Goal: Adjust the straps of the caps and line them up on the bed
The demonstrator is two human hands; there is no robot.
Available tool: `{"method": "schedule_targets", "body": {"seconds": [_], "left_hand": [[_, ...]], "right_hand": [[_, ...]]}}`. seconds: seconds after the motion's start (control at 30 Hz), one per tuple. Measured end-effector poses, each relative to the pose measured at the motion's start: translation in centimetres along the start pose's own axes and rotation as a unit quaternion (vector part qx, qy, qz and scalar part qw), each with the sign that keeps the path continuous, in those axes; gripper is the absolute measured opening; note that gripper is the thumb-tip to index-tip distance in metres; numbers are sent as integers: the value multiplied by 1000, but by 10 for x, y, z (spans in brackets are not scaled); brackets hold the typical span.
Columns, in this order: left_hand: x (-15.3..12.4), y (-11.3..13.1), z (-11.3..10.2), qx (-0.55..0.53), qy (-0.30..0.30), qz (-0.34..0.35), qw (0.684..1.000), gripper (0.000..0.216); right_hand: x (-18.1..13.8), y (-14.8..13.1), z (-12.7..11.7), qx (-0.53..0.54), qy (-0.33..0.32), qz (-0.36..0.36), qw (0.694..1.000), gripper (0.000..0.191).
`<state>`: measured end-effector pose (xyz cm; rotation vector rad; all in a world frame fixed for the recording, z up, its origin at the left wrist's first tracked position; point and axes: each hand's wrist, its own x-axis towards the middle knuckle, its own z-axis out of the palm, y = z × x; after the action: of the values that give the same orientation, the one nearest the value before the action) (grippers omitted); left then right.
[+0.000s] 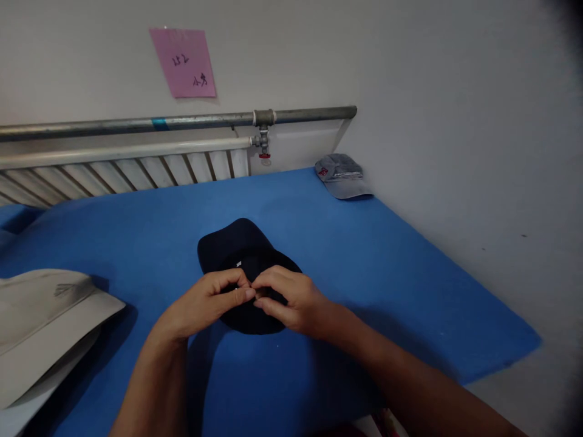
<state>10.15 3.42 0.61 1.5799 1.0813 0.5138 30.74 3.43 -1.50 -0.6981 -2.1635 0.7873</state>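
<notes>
Surface (387, 273): blue, set in a corner between pale walls (437, 121); along its far edge a white radiator (173, 169) under a metal pipe (204, 121) with a red-handled valve (264, 136), and above these a pink paper (189, 64) with handwriting. Dark cap (246, 249) lies mid-surface, directly below both hands, brim pointing away and to the left; a small white mark (238, 264) shows on it. Left hand (200, 306) and right hand (300, 303) meet over the cap, thumb and fingertips of each drawn close together; cannot tell whether they grip the cap or something small. Grey cap (344, 175) sits at the far right, by the wall, well apart from the hands. Beige cap (50, 303) at left, a paler brim (59, 370) showing beneath its own
</notes>
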Motion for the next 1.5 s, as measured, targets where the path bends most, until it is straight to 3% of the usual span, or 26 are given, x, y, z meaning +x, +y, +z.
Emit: {"method": "schedule_targets", "body": {"seconds": [0.27, 0.47, 0.63, 0.8, 0.97, 1.13, 1.33, 1.5], "left_hand": [[1, -2, -1, -35, 8, -10, 999, 28], [3, -4, 0, -41, 10, -28, 999, 27], [2, -4, 1, -51, 9, -41, 998, 27], [1, -2, 1, -69, 9, -18, 997, 23], [1, -1, 1, -86, 2, -7, 996, 21], [0, -3, 0, -76, 4, -6, 997, 20], [-1, -3, -1, -72, 9, -5, 997, 21], [-3, 1, 0, -102, 6, -5, 995, 20]], "right_hand": [[-2, 3, 1, -43, 7, -17, 999, 14], [-3, 4, 2, -39, -12, 13, 999, 16], [0, 3, 2, 14, -20, 103, 994, 14], [3, 3, 1, 174, -35, 227, 958, 23], [5, 3, -2, 180, -111, 272, 939, 23], [8, 5, -3, 222, -144, 293, 919, 29], [7, 10, 3, 254, -122, 300, 911, 33], [5, 9, 8, 252, -89, 276, 923, 34]]}}
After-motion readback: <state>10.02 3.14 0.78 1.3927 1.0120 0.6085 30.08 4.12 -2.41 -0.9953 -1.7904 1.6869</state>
